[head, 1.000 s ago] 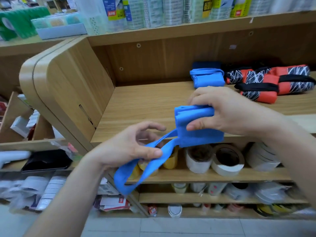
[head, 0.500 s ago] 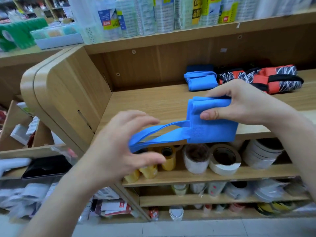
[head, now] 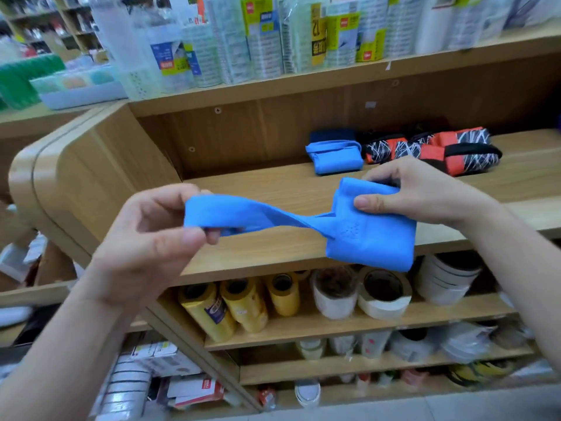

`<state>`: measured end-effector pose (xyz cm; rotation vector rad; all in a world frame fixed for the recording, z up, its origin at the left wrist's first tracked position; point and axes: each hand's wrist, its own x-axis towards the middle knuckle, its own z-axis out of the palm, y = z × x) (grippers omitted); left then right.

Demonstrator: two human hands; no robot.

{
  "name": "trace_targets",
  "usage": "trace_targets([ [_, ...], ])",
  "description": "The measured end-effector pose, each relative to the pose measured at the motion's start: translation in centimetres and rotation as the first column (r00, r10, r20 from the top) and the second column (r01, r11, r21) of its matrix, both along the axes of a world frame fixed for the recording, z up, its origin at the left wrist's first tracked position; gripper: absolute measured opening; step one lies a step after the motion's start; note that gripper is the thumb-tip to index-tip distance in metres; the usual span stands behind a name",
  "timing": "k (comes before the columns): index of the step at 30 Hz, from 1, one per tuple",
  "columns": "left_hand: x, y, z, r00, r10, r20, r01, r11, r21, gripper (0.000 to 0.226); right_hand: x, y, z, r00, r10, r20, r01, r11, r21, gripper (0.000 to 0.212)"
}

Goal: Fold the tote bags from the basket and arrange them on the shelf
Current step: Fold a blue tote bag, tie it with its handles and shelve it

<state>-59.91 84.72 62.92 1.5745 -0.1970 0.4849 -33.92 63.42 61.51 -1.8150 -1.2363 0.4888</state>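
A folded blue tote bag (head: 372,241) hangs in the air in front of the wooden shelf (head: 273,189). My right hand (head: 416,192) pinches its folded body at the top. My left hand (head: 151,241) grips the bag's blue handles (head: 230,212), stretched out level to the left. Another folded blue tote bag (head: 334,158) lies at the back of the shelf. Right of it lie folded orange and black patterned tote bags (head: 437,150). No basket shows in the frame.
Rolls of tape (head: 382,291) and yellow rolls (head: 239,302) fill the shelf below. Packaged goods (head: 273,38) line the top shelf. A rounded wooden end panel (head: 76,177) closes the shelf on the left. Boxes and packets sit on the lower left shelves.
My left hand has lifted the handles from hanging down to level and pulled them taut to the left. My right hand still holds the folded body, now a little further right.
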Motion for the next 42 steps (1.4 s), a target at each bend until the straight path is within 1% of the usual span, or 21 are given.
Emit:
trace_targets([
  [3, 1.9, 0.0, 0.6, 0.976, -0.219, 0.015, 0.215, 0.941, -0.262, 0.047, -1.1, 0.5, 0.8, 0.998, 0.025, 0.060, -0.025, 1.000, 0.003, 0.043],
  [5, 2.9, 0.0, 0.8, 0.930, -0.365, 0.036, 0.337, 0.813, -0.474, 0.063, -2.5, 0.3, 1.7, 0.974, 0.064, 0.218, -0.043, 0.994, -0.100, 0.071],
  [6, 3.4, 0.0, 1.0, 0.916, -0.398, 0.043, 0.359, 0.771, -0.526, 0.066, -3.3, 0.2, 2.2, 0.923, 0.108, 0.370, -0.041, 0.982, -0.185, 0.083],
  [8, 4.1, -0.4, 0.9, 0.906, -0.423, 0.028, 0.371, 0.758, -0.536, 0.069, -5.0, 0.2, 2.8, 0.721, 0.222, 0.656, 0.005, 0.946, -0.325, 0.087],
  [11, 5.4, -1.9, 0.7, 0.873, -0.486, 0.048, 0.441, 0.744, -0.502, 0.074, -6.3, 1.1, 2.8, 0.548, 0.326, 0.770, 0.014, 0.918, -0.397, 0.067],
  [14, 5.9, -2.9, 0.6, 0.904, -0.422, 0.073, 0.396, 0.759, -0.517, 0.071, -5.3, 1.6, 2.6, 0.646, 0.323, 0.691, -0.072, 0.928, -0.366, 0.038],
  [16, 5.7, -2.7, 0.7, 0.978, -0.209, -0.003, 0.168, 0.796, -0.582, 0.069, -4.0, 1.6, 2.5, 0.784, 0.318, 0.533, -0.151, 0.931, -0.333, 0.029],
  [18, 5.3, -2.2, -0.1, 0.984, 0.029, -0.174, -0.122, 0.822, -0.556, 0.067, -2.8, 1.4, 2.1, 0.886, 0.321, 0.334, -0.221, 0.926, -0.306, 0.024],
  [20, 5.2, -1.7, -1.3, 0.928, 0.180, -0.327, -0.306, 0.869, -0.390, 0.074, -2.2, 1.2, 2.1, 0.918, 0.356, 0.174, -0.288, 0.901, -0.324, 0.021],
  [22, 4.8, -1.2, -2.1, 0.852, 0.396, -0.342, -0.401, 0.914, 0.059, 0.095, -2.1, 1.0, 2.3, 0.904, 0.419, 0.082, -0.369, 0.864, -0.342, 0.020],
  [23, 4.6, -1.0, -2.2, 0.840, 0.479, -0.255, -0.390, 0.859, 0.331, 0.106, -2.0, 1.0, 2.4, 0.890, 0.452, 0.056, -0.407, 0.844, -0.350, 0.020],
  [25, 4.6, -0.7, -1.4, 0.860, 0.510, 0.002, -0.360, 0.604, 0.711, 0.119, -2.0, 1.2, 2.7, 0.863, 0.505, 0.002, -0.465, 0.797, -0.386, 0.019],
  [27, 5.2, -1.3, 0.2, 0.896, 0.391, 0.211, -0.357, 0.350, 0.866, 0.108, -1.9, 1.6, 2.7, 0.832, 0.553, -0.052, -0.520, 0.742, -0.423, 0.019],
  [28, 5.6, -1.5, 1.2, 0.919, 0.330, 0.216, -0.318, 0.297, 0.900, 0.091, -1.9, 1.8, 2.7, 0.810, 0.582, -0.067, -0.550, 0.715, -0.432, 0.019],
  [29, 6.0, -1.6, 2.1, 0.944, 0.286, 0.165, -0.254, 0.309, 0.916, 0.066, -1.9, 1.9, 2.6, 0.792, 0.605, -0.079, -0.573, 0.694, -0.435, 0.020],
  [30, 6.1, -1.7, 2.8, 0.966, 0.256, 0.047, -0.151, 0.406, 0.901, 0.043, -1.8, 1.9, 2.5, 0.784, 0.613, -0.096, -0.588, 0.683, -0.433, 0.020],
  [32, 5.6, -1.4, 3.9, 0.963, 0.161, -0.216, 0.051, 0.677, 0.734, 0.040, -1.6, 1.6, 2.3, 0.805, 0.573, -0.151, -0.581, 0.713, -0.393, 0.022],
  [35, 4.6, -1.2, 4.3, 0.982, -0.110, -0.151, 0.162, 0.901, 0.403, 0.029, -0.8, 0.9, 1.1, 0.824, 0.482, -0.297, -0.550, 0.806, -0.219, 0.027],
  [37, 4.5, -1.1, 3.6, 0.938, -0.335, -0.089, 0.341, 0.937, 0.068, 0.028, -0.5, 0.7, 0.2, 0.799, 0.478, -0.365, -0.555, 0.819, -0.143, 0.038],
  [39, 5.0, -0.7, 2.9, 0.876, -0.478, -0.061, 0.454, 0.862, -0.225, 0.053, -0.7, 0.5, 0.1, 0.788, 0.468, -0.400, -0.547, 0.830, -0.106, 0.056],
  [42, 5.5, 0.1, 1.8, 0.881, -0.456, -0.127, 0.387, 0.849, -0.360, 0.078, -0.9, -0.3, 1.3, 0.852, 0.408, -0.327, -0.460, 0.883, -0.097, 0.085],
])
